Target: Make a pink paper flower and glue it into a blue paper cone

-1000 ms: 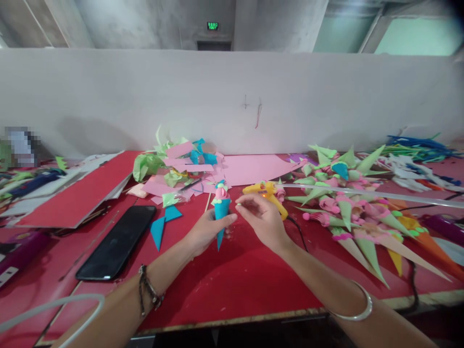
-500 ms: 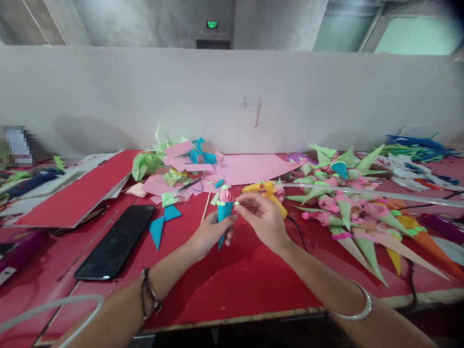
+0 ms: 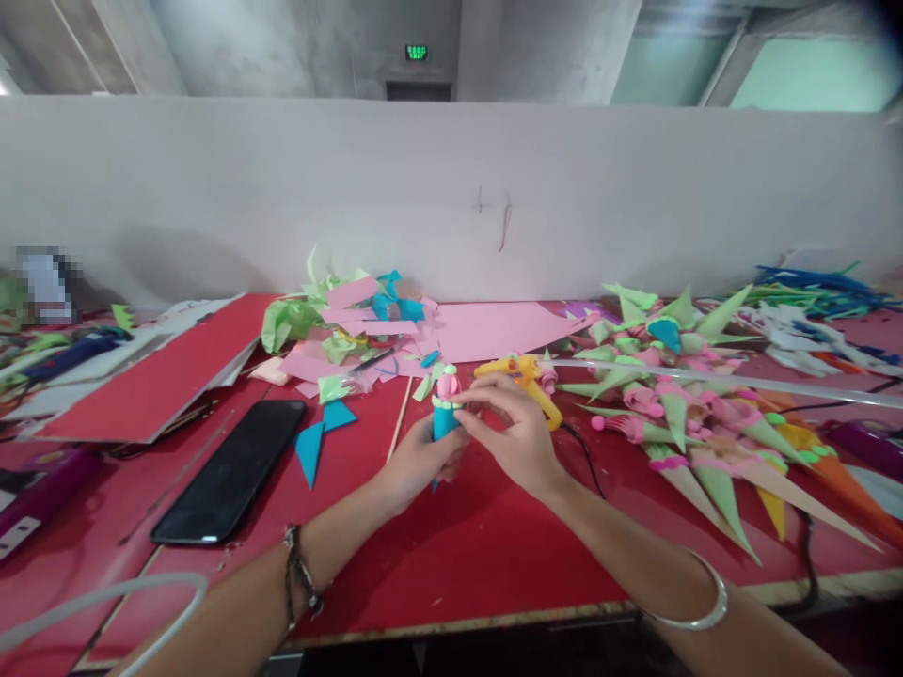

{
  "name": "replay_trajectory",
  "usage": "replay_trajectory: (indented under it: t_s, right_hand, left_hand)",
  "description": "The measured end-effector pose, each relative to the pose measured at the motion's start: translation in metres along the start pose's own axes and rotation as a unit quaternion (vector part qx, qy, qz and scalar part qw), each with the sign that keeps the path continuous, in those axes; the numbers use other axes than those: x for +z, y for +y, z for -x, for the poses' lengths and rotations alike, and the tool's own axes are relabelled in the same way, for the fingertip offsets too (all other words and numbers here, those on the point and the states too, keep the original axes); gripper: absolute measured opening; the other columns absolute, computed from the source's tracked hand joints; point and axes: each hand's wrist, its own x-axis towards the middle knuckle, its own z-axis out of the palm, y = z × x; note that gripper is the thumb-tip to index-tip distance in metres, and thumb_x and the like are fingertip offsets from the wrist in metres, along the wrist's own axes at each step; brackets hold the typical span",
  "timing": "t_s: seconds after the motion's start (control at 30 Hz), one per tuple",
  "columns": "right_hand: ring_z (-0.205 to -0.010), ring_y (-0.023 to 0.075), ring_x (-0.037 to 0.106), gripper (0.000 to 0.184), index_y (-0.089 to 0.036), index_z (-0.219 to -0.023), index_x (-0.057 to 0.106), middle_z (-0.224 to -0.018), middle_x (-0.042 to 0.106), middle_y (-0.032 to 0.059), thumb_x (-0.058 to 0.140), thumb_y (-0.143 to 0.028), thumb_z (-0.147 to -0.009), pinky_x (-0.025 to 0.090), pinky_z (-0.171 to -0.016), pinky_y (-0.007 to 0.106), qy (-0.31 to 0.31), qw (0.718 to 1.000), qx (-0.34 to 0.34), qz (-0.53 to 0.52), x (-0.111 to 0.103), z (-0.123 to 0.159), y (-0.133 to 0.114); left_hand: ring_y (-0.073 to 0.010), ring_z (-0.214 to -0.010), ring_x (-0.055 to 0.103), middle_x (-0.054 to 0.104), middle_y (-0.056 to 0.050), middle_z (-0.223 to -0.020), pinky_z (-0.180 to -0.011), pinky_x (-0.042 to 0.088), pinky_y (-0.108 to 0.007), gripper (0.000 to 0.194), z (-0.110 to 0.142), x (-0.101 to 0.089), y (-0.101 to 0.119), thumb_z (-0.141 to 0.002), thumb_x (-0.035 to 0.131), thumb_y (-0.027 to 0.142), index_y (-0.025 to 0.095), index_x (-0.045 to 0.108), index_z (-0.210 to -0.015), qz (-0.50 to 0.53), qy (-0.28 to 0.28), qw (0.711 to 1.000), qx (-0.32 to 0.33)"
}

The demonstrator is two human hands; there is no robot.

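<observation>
A blue paper ice-cream cone (image 3: 445, 420) stands nearly upright in my left hand (image 3: 416, 458), whose fingers wrap round its middle. Pink swirled paper (image 3: 448, 386) fills its mouth, topped by a pale green ball (image 3: 450, 369). More small pale green balls (image 3: 438, 403) sit along the rim. My right hand (image 3: 512, 428) is closed in a pinch against the rim's right side, on a small pale green ball that the fingertips mostly hide. Behind my right hand lies a yellow glue gun (image 3: 522, 368) with a clear glue stick (image 3: 691, 375) in it.
Several finished paper cones (image 3: 677, 414) are heaped at the right. A black phone (image 3: 229, 472), blue paper pieces (image 3: 308, 451) and a thin wooden stick (image 3: 400, 418) lie to the left. Paper scraps (image 3: 353, 320) are piled before the white partition (image 3: 317, 188). The table's front edge (image 3: 494, 616) is close.
My right hand has brought the small pale green ball from just beside the cone onto its rim. The cone has turned slightly, and my left fingers cover more of it.
</observation>
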Motion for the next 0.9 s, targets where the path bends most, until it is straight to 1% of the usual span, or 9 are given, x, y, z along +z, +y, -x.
replay_trajectory:
  t_s: [0.1,0.23,0.4,0.5,0.63,0.83,0.9]
  right_hand:
    - [-0.081,0.0151,0.053,0.011,-0.024,-0.079,0.064,-0.081,0.054,0.0017,0.054,-0.020,-0.076,0.045,-0.070,0.029,0.003,1.000,0.015,-0.016,0.0007,-0.0010,0.0009]
    - [-0.079,0.0146,0.052,0.004,-0.022,-0.078,0.057,-0.082,0.053,0.0019,0.056,-0.020,-0.075,0.046,-0.068,0.028,0.006,0.995,0.050,-0.091,0.0042,-0.0007,0.0063]
    - [-0.073,0.0119,0.051,0.008,-0.021,-0.079,0.052,-0.078,0.052,0.0000,0.058,-0.022,-0.073,0.045,-0.066,0.025,-0.002,0.986,0.097,-0.138,0.0075,0.0009,0.0092]
    - [-0.071,0.0111,0.050,0.009,-0.021,-0.079,0.052,-0.076,0.050,-0.0008,0.058,-0.023,-0.072,0.045,-0.064,0.024,-0.006,0.979,0.107,-0.174,0.0074,0.0000,0.0074]
    - [-0.072,0.0106,0.049,0.009,-0.021,-0.078,0.052,-0.076,0.050,-0.0011,0.058,-0.023,-0.072,0.045,-0.067,0.023,-0.016,0.972,0.098,-0.215,0.0065,-0.0015,0.0058]
    - [-0.072,0.0110,0.050,0.009,-0.022,-0.077,0.051,-0.075,0.049,-0.0012,0.058,-0.024,-0.072,0.045,-0.066,0.023,-0.014,0.975,0.109,-0.194,0.0076,0.0000,0.0075]
    - [-0.073,0.0111,0.050,0.009,-0.022,-0.078,0.051,-0.076,0.049,-0.0010,0.058,-0.025,-0.073,0.045,-0.068,0.024,-0.014,0.975,0.103,-0.197,0.0075,0.0001,0.0075]
  left_hand:
    - [-0.0041,-0.036,0.030,0.033,0.010,-0.039,-0.040,0.027,-0.020,0.024,0.0007,0.0008,0.0018,-0.075,0.048,0.033,0.018,0.036,-0.061,-0.040,0.020,0.999,0.004]
    - [-0.0039,-0.037,0.028,0.032,0.010,-0.040,-0.039,0.024,-0.019,0.023,0.0009,0.0018,0.0032,-0.072,0.050,0.033,0.018,0.036,-0.061,-0.052,0.051,0.997,0.003]
    - [-0.0033,-0.038,0.027,0.032,0.010,-0.042,-0.041,0.021,-0.019,0.027,-0.0007,0.0002,0.0020,-0.069,0.053,0.037,0.017,0.037,-0.060,-0.078,0.081,0.994,0.007]
    - [-0.0039,-0.040,0.027,0.032,0.009,-0.043,-0.043,0.021,-0.020,0.027,-0.0007,-0.0001,0.0035,-0.069,0.052,0.039,0.017,0.038,-0.059,-0.090,0.081,0.993,0.014]
    - [-0.0046,-0.043,0.026,0.032,0.009,-0.045,-0.045,0.022,-0.020,0.023,0.0004,0.0002,0.0065,-0.069,0.051,0.036,0.017,0.042,-0.062,-0.099,0.077,0.991,0.037]
    - [-0.0055,-0.047,0.028,0.033,0.007,-0.048,-0.046,0.023,-0.020,0.026,0.0000,-0.0020,0.0049,-0.068,0.054,0.038,0.016,0.043,-0.059,-0.120,0.082,0.988,0.059]
    - [-0.0053,-0.046,0.028,0.033,0.007,-0.047,-0.045,0.023,-0.020,0.027,-0.0009,-0.0029,0.0035,-0.068,0.054,0.039,0.016,0.042,-0.058,-0.124,0.080,0.987,0.056]
